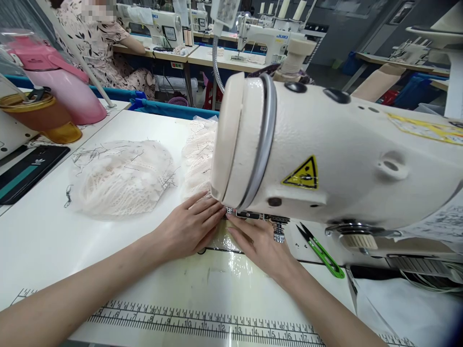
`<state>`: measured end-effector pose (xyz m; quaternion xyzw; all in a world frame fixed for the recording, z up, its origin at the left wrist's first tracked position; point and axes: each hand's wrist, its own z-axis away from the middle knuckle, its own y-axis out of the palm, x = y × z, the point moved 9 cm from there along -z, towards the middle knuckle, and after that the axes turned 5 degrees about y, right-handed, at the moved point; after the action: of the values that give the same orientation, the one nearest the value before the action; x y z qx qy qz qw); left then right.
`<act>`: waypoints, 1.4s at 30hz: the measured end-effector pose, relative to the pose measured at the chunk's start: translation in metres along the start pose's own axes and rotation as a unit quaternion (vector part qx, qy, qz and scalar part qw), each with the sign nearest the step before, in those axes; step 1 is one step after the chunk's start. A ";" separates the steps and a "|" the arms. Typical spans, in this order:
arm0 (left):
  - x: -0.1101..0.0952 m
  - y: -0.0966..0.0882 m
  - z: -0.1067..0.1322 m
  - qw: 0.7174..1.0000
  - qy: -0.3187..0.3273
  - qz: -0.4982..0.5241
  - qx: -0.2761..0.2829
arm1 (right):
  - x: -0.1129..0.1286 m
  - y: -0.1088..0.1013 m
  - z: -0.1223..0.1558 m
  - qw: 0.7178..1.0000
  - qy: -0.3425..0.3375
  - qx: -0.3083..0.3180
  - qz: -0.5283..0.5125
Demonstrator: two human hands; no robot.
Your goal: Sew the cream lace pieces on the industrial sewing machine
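Note:
My left hand [191, 224] lies flat with stretched fingers at the near edge of pale lace fabric [198, 159], left of the needle area. Under the head of the white sewing machine [325, 144], my right hand [260, 243] reaches in from the right, fingers extended; the machine's parts cover some of them. The two hands' fingertips nearly meet beside the presser area, which is mostly hidden by the machine head. A second piece of pale lace [123, 180], with loose dark threads, rests on the table to the left of my left hand.
Green thread snips [321, 253] lie right of my right hand. A printed ruler [202, 323] runs along the table's front. A phone [29, 171], an amber cup [43, 118] and a pink bottle [61, 82] are at left. Behind, a person [97, 43] sits near other sewing machines [267, 38].

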<state>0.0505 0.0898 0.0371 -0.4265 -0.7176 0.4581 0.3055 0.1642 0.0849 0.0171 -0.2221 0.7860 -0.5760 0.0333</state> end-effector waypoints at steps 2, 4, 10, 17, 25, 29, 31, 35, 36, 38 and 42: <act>0.001 0.002 0.000 1.000 -0.004 0.001 0.004 | 0.001 -0.001 0.000 1.000 -0.001 -0.005 0.005; 0.001 0.003 0.001 1.000 -0.008 0.005 0.009 | 0.002 -0.002 0.000 1.000 -0.006 -0.007 0.010; 0.003 0.005 0.002 1.000 -0.016 0.004 0.018 | 0.005 -0.004 -0.001 0.998 -0.014 -0.025 0.051; 0.007 0.008 0.002 0.999 -0.033 0.002 0.035 | 0.004 0.001 0.002 0.997 -0.010 -0.016 0.073; 0.010 0.011 0.005 0.998 -0.053 -0.004 0.036 | 0.003 0.000 0.003 0.995 -0.021 -0.042 0.084; 0.011 0.013 0.006 0.997 -0.057 -0.008 0.042 | 0.001 -0.004 0.003 0.990 -0.042 -0.077 0.106; 0.013 0.014 0.008 0.997 -0.064 -0.010 0.047 | -0.001 -0.001 0.002 0.991 -0.055 -0.069 0.103; 0.007 0.008 0.007 0.998 -0.050 -0.034 0.034 | -0.008 0.000 0.001 0.995 -0.050 -0.067 0.063; 0.004 0.003 0.007 0.998 -0.040 -0.046 0.023 | -0.009 0.000 0.001 0.995 -0.051 -0.072 0.054; 0.003 -0.007 0.005 0.996 -0.044 -0.075 0.013 | -0.010 -0.001 0.003 0.994 -0.062 -0.084 0.044; 0.045 -0.029 0.021 0.958 -0.221 -0.168 0.069 | -0.009 -0.004 0.004 0.988 -0.101 -0.119 0.016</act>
<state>0.0030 0.1151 0.0579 -0.1661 -0.7949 0.5318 0.2404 0.1752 0.0834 0.0179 -0.2685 0.8449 -0.4528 0.0951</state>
